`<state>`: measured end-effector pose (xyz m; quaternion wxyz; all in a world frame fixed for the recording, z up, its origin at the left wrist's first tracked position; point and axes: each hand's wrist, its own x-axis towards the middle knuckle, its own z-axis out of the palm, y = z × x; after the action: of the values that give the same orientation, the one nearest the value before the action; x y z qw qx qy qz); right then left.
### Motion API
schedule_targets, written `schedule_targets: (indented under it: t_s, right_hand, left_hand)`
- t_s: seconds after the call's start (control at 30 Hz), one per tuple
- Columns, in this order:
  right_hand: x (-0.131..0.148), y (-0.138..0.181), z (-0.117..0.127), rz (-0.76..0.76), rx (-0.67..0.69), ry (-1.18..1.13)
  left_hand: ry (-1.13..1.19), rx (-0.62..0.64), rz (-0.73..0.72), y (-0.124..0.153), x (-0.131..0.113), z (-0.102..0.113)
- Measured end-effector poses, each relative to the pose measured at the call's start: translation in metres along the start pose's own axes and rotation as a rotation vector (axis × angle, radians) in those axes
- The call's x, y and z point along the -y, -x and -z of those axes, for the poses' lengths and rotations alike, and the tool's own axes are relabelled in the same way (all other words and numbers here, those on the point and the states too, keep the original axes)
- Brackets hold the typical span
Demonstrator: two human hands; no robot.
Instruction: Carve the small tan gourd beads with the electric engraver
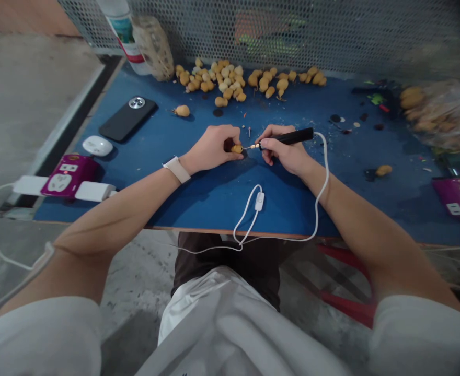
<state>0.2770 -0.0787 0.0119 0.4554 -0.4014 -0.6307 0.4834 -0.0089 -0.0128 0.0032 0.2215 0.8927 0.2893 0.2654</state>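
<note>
Between the thumb and fingers of my left hand [216, 146] is a small yellow-brown gourd [237, 149], its end turned to the right. Like a pen, my right hand [283, 149] grips a black corded engraving pen [296, 137] with a brass-coloured collar. Its thin metal tip reaches to the gourd's end; whether it touches or enters is too small to tell. From the back of the pen a white cord [326, 162] runs down past my right wrist, with an inline switch [259, 201] lying on the blue tabletop [210, 201].
Many small gourds [224, 78] lie along the back by a perforated metal screen [332, 36]. At left are a phone [128, 120], a white earbud case [97, 146] and a purple power adapter [71, 175]. A plastic bag of gourds [449, 115] sits right.
</note>
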Motion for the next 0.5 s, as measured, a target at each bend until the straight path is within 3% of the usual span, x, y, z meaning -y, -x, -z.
schedule_targets:
  t_s: [0.5]
  right_hand:
    - [-0.0018, -0.0004, -0.0008, -0.013, -0.014, 0.020]
  left_hand:
    - [0.003, -0.002, 0.004, -0.0006, -0.0040, 0.0006]
